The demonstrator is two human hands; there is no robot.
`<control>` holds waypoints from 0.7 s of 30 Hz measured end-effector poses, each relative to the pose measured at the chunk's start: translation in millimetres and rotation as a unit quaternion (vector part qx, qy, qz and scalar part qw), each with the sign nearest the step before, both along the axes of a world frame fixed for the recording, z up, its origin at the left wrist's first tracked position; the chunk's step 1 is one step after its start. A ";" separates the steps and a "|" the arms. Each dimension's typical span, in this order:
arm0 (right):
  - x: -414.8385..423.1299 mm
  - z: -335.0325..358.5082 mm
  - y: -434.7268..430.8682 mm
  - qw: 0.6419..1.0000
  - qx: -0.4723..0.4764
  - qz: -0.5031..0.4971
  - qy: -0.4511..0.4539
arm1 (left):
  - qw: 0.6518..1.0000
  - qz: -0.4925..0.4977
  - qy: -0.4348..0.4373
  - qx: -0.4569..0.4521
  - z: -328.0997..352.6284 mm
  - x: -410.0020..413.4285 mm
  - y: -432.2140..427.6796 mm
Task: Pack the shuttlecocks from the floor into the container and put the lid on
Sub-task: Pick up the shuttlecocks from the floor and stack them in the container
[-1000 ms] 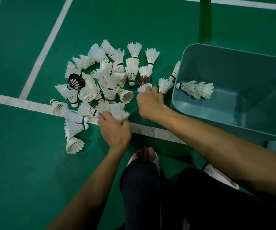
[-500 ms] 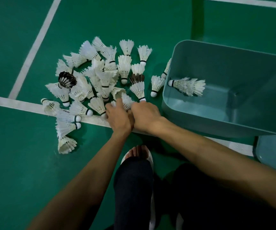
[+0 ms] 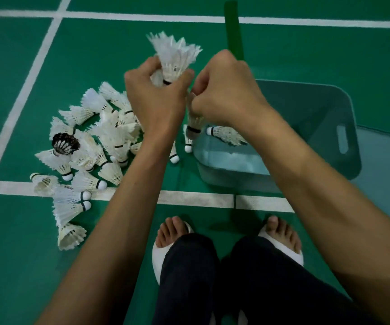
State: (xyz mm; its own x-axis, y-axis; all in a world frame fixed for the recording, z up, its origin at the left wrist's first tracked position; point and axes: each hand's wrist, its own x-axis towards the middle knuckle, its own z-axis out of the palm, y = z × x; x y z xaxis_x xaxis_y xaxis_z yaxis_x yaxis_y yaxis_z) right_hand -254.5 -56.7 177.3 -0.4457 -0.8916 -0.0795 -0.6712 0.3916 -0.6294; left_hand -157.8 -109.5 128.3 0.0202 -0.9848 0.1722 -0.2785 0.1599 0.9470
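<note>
Green floor [image 3: 95, 55] with white lines [image 3: 189, 199] carries everything. Container [image 3: 325, 127] stands at right, open, just beyond near line. Lid [image 3: 381, 184] lies flat on floor, just beside container's right wall. Pile [image 3: 109, 137] of white shuttlecocks spreads left of container, some on line. Left hand [image 3: 156, 99] is raised over pile, fingers curled round bunch [image 3: 175, 57], feathers up. Right hand [image 3: 226, 90] is close beside, pinching hanging shuttlecock [image 3: 195, 120], cork down, above container's left edge. Lone shuttlecock [image 3: 226, 134] lies inside container near left wall. Dark shuttlecock [image 3: 64, 141] sits at pile's left side.
</note>
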 end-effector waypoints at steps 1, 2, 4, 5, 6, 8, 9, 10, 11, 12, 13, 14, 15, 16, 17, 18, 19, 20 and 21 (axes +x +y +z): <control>-15.5 -2.3 4.3 1.000 0.005 -0.021 -0.003 | 0.999 -0.024 -0.032 -0.025 3.2 -13.7 3.3; -31.0 -5.7 9.1 0.999 0.014 -0.042 0.003 | 0.996 -0.042 -0.069 -0.043 2.0 -26.9 6.0; -61.1 -17.1 20.4 0.996 0.033 -0.081 0.016 | 0.987 -0.081 -0.127 -0.062 -9.2 -50.6 12.4; -74.4 -24.8 26.6 0.994 0.040 -0.101 0.024 | 0.982 -0.104 -0.143 -0.061 -16.1 -59.6 16.9; -87.0 -34.8 32.2 0.991 0.048 -0.124 0.033 | 0.978 -0.127 -0.156 -0.053 -22.7 -65.6 20.7; -110.1 -58.3 40.2 0.981 0.062 -0.179 0.041 | 0.967 -0.173 -0.183 -0.044 -33.2 -71.3 27.8; -119.8 -70.3 43.3 0.974 0.069 -0.212 0.036 | 0.958 -0.193 -0.207 -0.040 -37.6 -72.4 31.2; -128.0 -81.1 46.5 0.967 0.080 -0.241 0.033 | 0.948 -0.212 -0.234 -0.032 -41.0 -72.4 33.2; -135.7 -91.9 49.4 0.959 0.098 -0.266 0.030 | 0.937 -0.231 -0.262 -0.017 -44.4 -72.7 33.5; -142.4 -101.7 51.7 0.952 0.121 -0.281 0.021 | 0.924 -0.253 -0.286 0.006 -46.6 -73.0 33.2; -148.2 -111.5 53.5 0.946 0.143 -0.291 0.001 | 0.910 -0.275 -0.309 0.030 -47.6 -73.1 32.5; -152.9 -121.2 54.3 0.940 0.157 -0.301 -0.030 | 0.894 -0.296 -0.333 0.052 -48.7 -73.3 31.3; -156.7 -129.9 54.2 0.933 0.165 -0.313 -0.062 | 0.876 -0.314 -0.360 0.070 -49.4 -74.0 28.9; -159.8 -137.7 52.4 0.925 0.170 -0.328 -0.090 | 0.855 -0.331 -0.390 0.088 -49.9 -75.2 25.9; -161.5 -144.1 49.7 0.916 0.171 -0.345 -0.109 | 0.830 -0.351 -0.419 0.106 -50.8 -76.5 22.3; -162.9 -150.9 45.2 0.908 0.167 -0.363 -0.126 | 0.804 -0.375 -0.443 0.132 -52.0 -78.0 19.2; -163.7 -157.4 39.9 0.899 0.159 -0.381 -0.148 | 0.777 -0.400 -0.457 0.164 -53.5 -79.7 16.2; -164.2 -163.1 34.5 0.887 0.153 -0.397 -0.176 | 0.754 -0.421 -0.465 0.195 -55.3 -82.0 13.2; -164.4 -168.5 29.4 0.876 0.151 -0.407 -0.209 | 0.736 -0.435 -0.473 0.214 -58.0 -84.8 10.2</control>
State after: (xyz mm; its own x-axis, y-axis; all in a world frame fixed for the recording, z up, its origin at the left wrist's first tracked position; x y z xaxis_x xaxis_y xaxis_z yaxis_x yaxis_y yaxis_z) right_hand -418.9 -27.3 8.8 -0.7996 -0.2012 -0.5658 0.1732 0.8249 -0.5381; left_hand -242.6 -99.4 70.3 -0.5796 -0.5216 -0.6261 -0.8138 0.4102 0.4116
